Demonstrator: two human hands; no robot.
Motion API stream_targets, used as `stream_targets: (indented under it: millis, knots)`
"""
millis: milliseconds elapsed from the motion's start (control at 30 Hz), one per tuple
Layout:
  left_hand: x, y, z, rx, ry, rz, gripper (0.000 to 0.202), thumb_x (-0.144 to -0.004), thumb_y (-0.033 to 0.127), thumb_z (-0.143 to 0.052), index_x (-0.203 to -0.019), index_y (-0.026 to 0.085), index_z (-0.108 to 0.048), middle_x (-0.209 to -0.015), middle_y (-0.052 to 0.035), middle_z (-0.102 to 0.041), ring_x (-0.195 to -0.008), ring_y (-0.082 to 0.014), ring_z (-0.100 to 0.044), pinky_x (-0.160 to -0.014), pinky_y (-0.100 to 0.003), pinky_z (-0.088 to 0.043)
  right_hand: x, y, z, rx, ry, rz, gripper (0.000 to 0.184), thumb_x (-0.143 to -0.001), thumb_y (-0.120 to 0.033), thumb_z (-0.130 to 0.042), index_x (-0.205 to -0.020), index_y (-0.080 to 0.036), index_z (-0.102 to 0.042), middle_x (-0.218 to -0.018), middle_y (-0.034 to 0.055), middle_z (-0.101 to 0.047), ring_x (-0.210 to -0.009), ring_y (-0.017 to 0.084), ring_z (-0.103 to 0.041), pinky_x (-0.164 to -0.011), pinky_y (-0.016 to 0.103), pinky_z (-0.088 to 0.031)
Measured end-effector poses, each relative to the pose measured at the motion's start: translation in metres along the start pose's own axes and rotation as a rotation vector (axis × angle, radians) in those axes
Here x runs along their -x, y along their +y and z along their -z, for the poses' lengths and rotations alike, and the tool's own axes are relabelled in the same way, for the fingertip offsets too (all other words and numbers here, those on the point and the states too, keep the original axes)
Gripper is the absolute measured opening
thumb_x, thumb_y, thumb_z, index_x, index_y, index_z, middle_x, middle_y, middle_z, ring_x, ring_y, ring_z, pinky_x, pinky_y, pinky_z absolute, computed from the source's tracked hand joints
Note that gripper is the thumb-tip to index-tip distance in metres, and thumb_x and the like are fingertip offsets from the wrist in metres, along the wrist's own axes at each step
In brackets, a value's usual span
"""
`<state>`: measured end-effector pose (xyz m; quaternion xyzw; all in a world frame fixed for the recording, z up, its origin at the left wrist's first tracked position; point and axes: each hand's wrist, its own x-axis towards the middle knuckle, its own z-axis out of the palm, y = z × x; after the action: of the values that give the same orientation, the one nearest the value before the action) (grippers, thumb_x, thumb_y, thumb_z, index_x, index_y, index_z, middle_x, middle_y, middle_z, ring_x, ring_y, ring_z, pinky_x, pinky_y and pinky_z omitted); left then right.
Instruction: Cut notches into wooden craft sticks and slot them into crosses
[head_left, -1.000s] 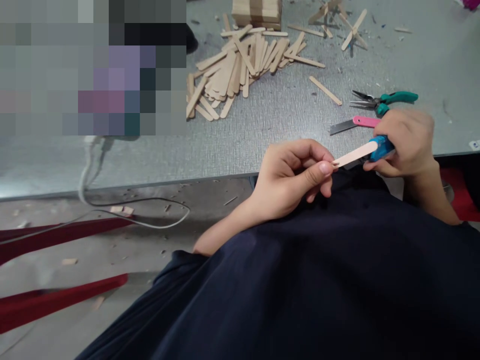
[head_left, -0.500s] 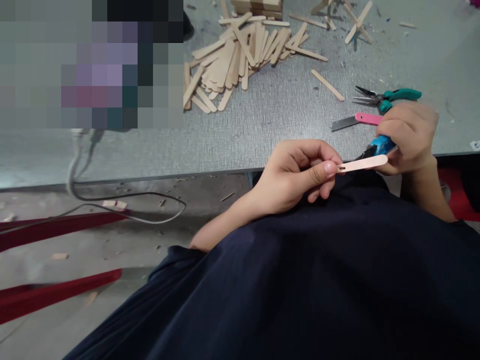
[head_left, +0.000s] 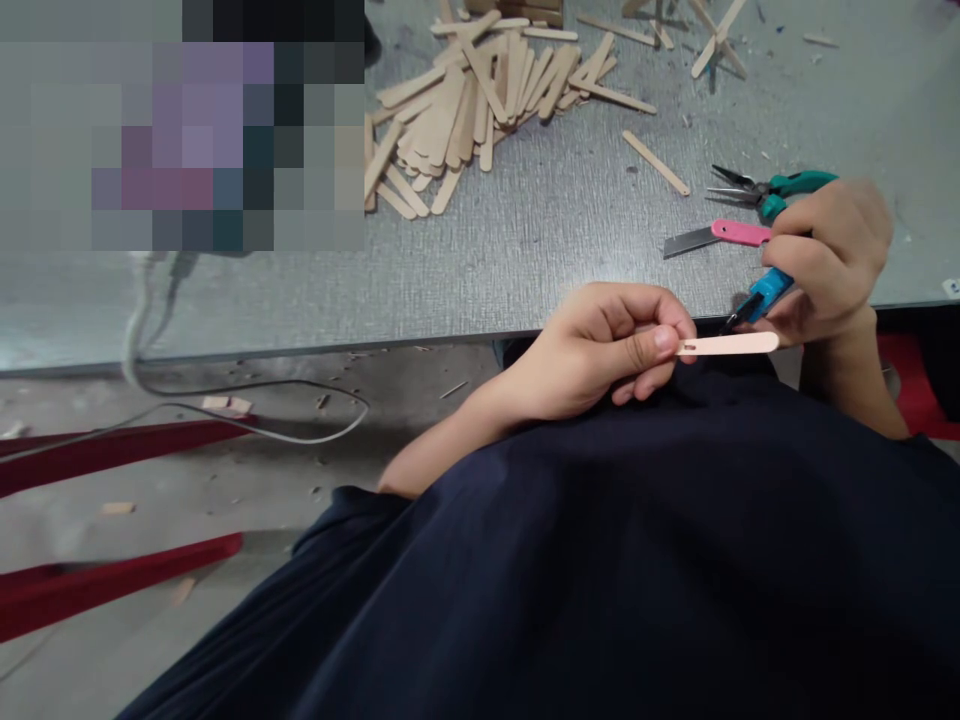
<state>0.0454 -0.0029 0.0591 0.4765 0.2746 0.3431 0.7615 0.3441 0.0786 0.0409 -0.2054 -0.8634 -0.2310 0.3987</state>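
Note:
My left hand [head_left: 622, 345] pinches one end of a flat wooden craft stick [head_left: 735, 344] between thumb and fingers. A small dark slot shows in the stick close to my thumb. The fingers of my right hand [head_left: 832, 260] are wrapped round a blue-handled tool [head_left: 769, 292], whose dark pointed end angles down to the left just behind the stick. Its exact kind is hard to make out. Beside that hand on the table lie a pink-handled blade [head_left: 739, 232] and green-handled needle-nose pliers [head_left: 772, 195], both partly covered by the hand.
A heap of craft sticks [head_left: 450, 110] spreads over the grey table [head_left: 450, 270], with one loose stick [head_left: 655, 162] apart from it. Crossed, joined sticks [head_left: 718, 40] stand at the back. A cable [head_left: 135, 320] hangs over the left edge; red bars [head_left: 135, 580] show below.
The right hand with the blue-handled tool has shifted slightly right. The craft stick has tilted nearer to level and moved a little lower in the left hand.

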Motion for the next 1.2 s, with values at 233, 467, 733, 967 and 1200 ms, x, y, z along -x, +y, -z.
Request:
stream_targets:
  millis: [233,467,733,967,1200]
  knots:
    - [-0.001,-0.003,0.001,0.027,-0.04,-0.025,0.052,-0.094,0.069,-0.098,-0.089,0.022,-0.076,-0.056,0.0033,-0.058,-0.043,-0.0079,-0.041,-0.041,-0.024,-0.027,0.004,0.005,-0.002,0.252,-0.296,-0.064,0.107,-0.09,-0.118,-0.016,-0.085,-0.031,-0.076,-0.081,0.009,-0.068,-0.083,0.028,-0.067,-0.08,0.052,-0.049]
    - [-0.004,-0.007,0.003,0.098,-0.06,-0.074,0.047,-0.098,0.058,-0.098,-0.093,0.018,-0.073,-0.058,0.0047,-0.06,-0.045,-0.0051,-0.042,-0.042,-0.02,-0.026,0.001,0.002,0.001,0.201,-0.206,-0.01,0.109,-0.1,-0.11,-0.009,-0.091,-0.027,-0.08,-0.083,0.0091,-0.068,-0.084,0.025,-0.067,-0.079,0.048,-0.05]
    - [-0.007,-0.004,0.005,0.034,-0.033,-0.072,0.053,-0.095,0.067,-0.098,-0.091,0.02,-0.074,-0.058,0.0049,-0.055,-0.047,-0.0071,-0.041,-0.043,-0.024,-0.023,-0.001,-0.001,0.002,0.05,-0.166,-0.039,0.094,-0.105,-0.105,-0.034,-0.107,-0.025,-0.083,-0.09,0.0111,-0.072,-0.087,0.028,-0.068,-0.081,0.051,-0.047]
    - [-0.014,0.003,0.01,-0.129,-0.019,-0.179,0.058,-0.101,0.073,-0.088,-0.086,0.02,-0.068,-0.069,0.0017,-0.055,-0.057,-0.0082,-0.039,-0.049,-0.027,-0.022,0.004,-0.001,-0.001,0.062,-0.321,-0.193,0.092,-0.106,-0.101,-0.03,-0.112,-0.024,-0.081,-0.097,0.0153,-0.075,-0.094,0.032,-0.069,-0.087,0.054,-0.047]
    - [-0.036,0.009,0.024,-0.093,0.072,-0.321,0.06,-0.099,0.075,-0.089,-0.088,0.025,-0.059,-0.068,0.0068,-0.039,-0.056,-0.0084,-0.029,-0.052,-0.027,-0.023,0.001,-0.009,0.001,-0.11,-0.212,-0.336,0.06,-0.116,-0.077,-0.051,-0.122,-0.023,-0.076,-0.106,0.0161,-0.077,-0.099,0.033,-0.074,-0.092,0.053,-0.052]
